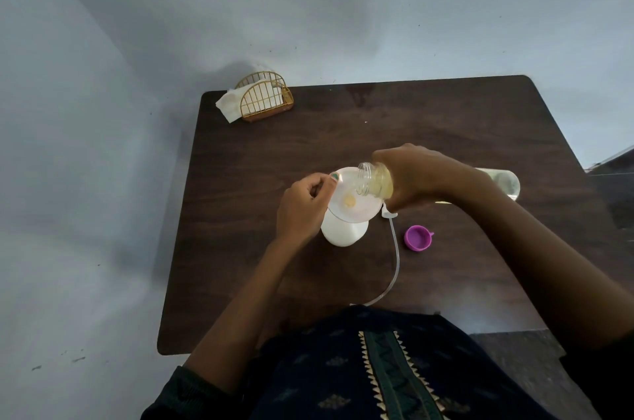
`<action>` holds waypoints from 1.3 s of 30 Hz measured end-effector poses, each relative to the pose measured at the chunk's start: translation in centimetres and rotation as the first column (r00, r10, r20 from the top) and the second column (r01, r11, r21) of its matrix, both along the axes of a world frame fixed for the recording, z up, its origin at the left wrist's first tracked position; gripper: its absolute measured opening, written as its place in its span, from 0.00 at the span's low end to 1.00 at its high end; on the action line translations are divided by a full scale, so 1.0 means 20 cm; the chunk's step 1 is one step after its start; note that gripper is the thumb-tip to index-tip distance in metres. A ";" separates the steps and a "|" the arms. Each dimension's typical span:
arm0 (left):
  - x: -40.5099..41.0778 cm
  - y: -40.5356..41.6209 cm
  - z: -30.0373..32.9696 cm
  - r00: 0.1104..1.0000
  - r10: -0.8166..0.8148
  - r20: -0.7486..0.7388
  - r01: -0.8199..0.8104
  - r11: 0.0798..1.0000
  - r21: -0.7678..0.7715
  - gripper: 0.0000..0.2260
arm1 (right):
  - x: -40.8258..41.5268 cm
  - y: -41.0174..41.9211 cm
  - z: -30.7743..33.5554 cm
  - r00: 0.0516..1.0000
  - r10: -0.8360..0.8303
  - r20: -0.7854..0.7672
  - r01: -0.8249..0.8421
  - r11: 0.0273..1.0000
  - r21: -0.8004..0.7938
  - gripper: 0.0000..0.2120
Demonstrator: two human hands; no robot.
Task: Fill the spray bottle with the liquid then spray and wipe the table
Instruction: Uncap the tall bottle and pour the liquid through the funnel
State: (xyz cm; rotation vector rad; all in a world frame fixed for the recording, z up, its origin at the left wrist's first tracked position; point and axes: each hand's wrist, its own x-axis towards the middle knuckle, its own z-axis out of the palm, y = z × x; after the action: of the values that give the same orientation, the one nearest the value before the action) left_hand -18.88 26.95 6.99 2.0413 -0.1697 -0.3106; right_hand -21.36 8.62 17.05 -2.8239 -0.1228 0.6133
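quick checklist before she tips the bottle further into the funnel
1. Funnel seated on the white spray bottle: ok, it sits on the neck.
2. Funnel steadied: ok, left hand pinches its rim.
3. Liquid bottle mouth over the funnel: ok, right hand holds it tilted with the open mouth above the bowl.
4. Funnel draining: cannot tell, a small yellow pool sits at its centre.
5. Fill level in the spray bottle: cannot tell, its wall is opaque.
6. Purple cap and spray tube clear of the pour: ok, both lie on the table beside it.
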 end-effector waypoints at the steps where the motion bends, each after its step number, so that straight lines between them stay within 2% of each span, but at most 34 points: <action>1: 0.00 0.00 0.00 1.000 0.002 0.001 -0.002 1.000 -0.001 0.12 | 0.00 0.00 0.00 1.000 0.002 -0.002 -0.002 1.000 0.002 0.24; 12: 0.00 0.00 0.00 1.000 0.006 0.010 -0.006 1.000 -0.011 0.16 | 0.00 0.00 0.02 1.000 0.018 -0.004 -0.018 1.000 0.004 0.20; 17: 0.00 0.00 -0.01 1.000 0.002 0.015 -0.001 1.000 -0.019 0.14 | 0.00 0.00 0.02 1.000 0.020 0.000 -0.020 1.000 0.012 0.19; 33: 0.00 0.00 -0.01 1.000 0.007 0.003 -0.007 1.000 -0.013 0.15 | -0.01 -0.01 0.00 1.000 0.008 0.000 -0.008 1.000 -0.003 0.20; 39: 0.00 0.00 -0.01 1.000 0.004 0.014 -0.003 1.000 -0.018 0.15 | -0.01 -0.01 -0.01 1.000 -0.001 0.005 0.001 1.000 0.000 0.25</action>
State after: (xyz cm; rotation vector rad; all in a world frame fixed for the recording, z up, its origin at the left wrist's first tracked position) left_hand -18.91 26.94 6.77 2.0267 -0.1771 -0.2915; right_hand -21.49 8.48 16.93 -2.8259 -0.1223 0.6058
